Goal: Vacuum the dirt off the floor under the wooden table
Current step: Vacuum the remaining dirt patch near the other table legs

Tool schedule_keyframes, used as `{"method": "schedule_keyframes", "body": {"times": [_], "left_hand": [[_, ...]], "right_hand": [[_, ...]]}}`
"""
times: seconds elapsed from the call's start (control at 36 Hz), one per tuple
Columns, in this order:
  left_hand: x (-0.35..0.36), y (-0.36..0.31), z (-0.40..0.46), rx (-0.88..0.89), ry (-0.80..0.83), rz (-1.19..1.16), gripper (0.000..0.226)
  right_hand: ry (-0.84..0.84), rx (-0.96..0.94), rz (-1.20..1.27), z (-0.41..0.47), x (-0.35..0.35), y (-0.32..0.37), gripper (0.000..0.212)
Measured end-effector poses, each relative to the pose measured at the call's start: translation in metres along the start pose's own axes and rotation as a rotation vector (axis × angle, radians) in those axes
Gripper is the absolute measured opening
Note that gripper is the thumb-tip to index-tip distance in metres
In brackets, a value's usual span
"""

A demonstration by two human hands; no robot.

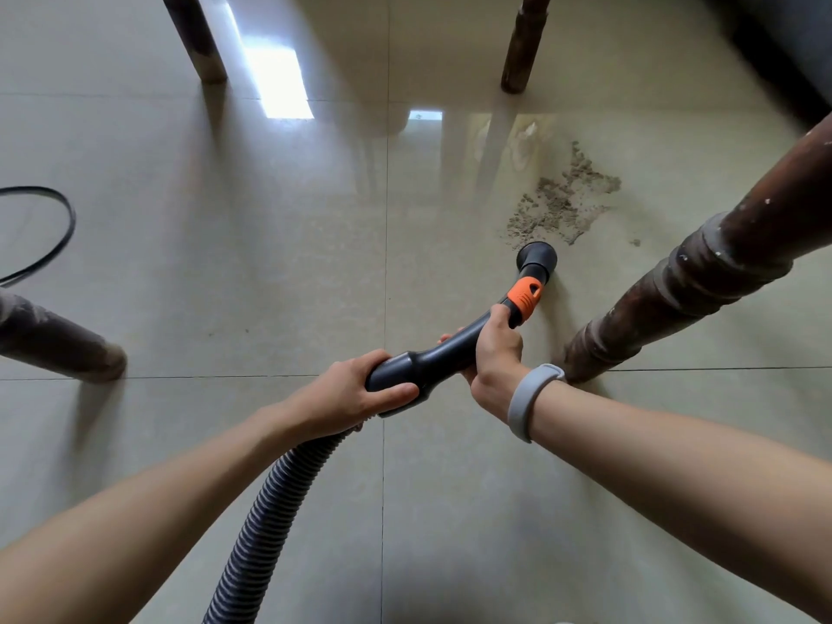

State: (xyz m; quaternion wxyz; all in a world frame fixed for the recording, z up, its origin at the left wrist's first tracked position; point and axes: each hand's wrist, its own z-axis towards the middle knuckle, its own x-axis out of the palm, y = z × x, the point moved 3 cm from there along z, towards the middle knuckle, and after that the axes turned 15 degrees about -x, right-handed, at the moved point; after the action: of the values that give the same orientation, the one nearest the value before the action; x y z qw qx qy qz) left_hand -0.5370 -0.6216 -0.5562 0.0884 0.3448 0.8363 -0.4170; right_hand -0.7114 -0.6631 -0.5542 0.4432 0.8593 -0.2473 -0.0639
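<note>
A patch of grey-brown dirt (560, 202) lies on the shiny tiled floor (270, 272) between the table legs. The dark vacuum handle (443, 351) has an orange collar (524, 299) and ends in a round black nozzle (536, 254) at the near edge of the dirt. My left hand (360, 394) grips the rear end of the handle where the ribbed grey hose (270, 502) joins it. My right hand (495, 344) grips the handle just behind the orange collar; a grey band sits on that wrist.
Four dark wooden table legs stand around: near right (684, 281) close to the nozzle, near left (63, 344), far left (193, 38), far right (524, 42). A black cable (63, 227) loops at the left edge. Dark furniture (788, 51) fills the top right corner.
</note>
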Motion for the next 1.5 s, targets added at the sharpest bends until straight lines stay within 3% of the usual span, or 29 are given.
{"method": "schedule_keyframes", "body": {"times": [0.72,0.89,0.94,1.06,1.17,1.25,1.39,1.5], "left_hand": [[-0.015,0.013,0.006,-0.048,-0.176,-0.083,0.020],[-0.021,0.016,0.012,-0.108,-0.198,-0.218,0.032],[-0.022,0.014,0.015,-0.125,-0.178,-0.271,0.044],[-0.021,0.000,0.020,-0.132,-0.118,-0.385,0.045],[-0.021,-0.013,0.026,-0.177,-0.083,-0.522,0.048],[-0.020,-0.018,0.030,-0.186,-0.068,-0.537,0.051],[-0.019,-0.025,0.036,-0.179,-0.048,-0.533,0.054],[-0.018,-0.033,0.043,-0.179,-0.044,-0.538,0.056]], "right_hand": [[0.104,-0.003,-0.058,0.025,0.043,0.000,0.028],[0.094,-0.048,-0.167,0.033,0.070,0.007,0.055],[0.097,-0.055,-0.192,0.037,0.075,0.010,0.059],[0.128,-0.055,-0.193,0.046,0.082,0.019,0.063],[0.180,-0.070,-0.125,0.047,0.091,0.029,0.057],[0.191,-0.059,-0.066,0.050,0.090,0.034,0.041],[0.183,-0.060,-0.060,0.053,0.087,0.037,0.049],[0.184,-0.053,-0.071,0.055,0.085,0.045,0.036]]}}
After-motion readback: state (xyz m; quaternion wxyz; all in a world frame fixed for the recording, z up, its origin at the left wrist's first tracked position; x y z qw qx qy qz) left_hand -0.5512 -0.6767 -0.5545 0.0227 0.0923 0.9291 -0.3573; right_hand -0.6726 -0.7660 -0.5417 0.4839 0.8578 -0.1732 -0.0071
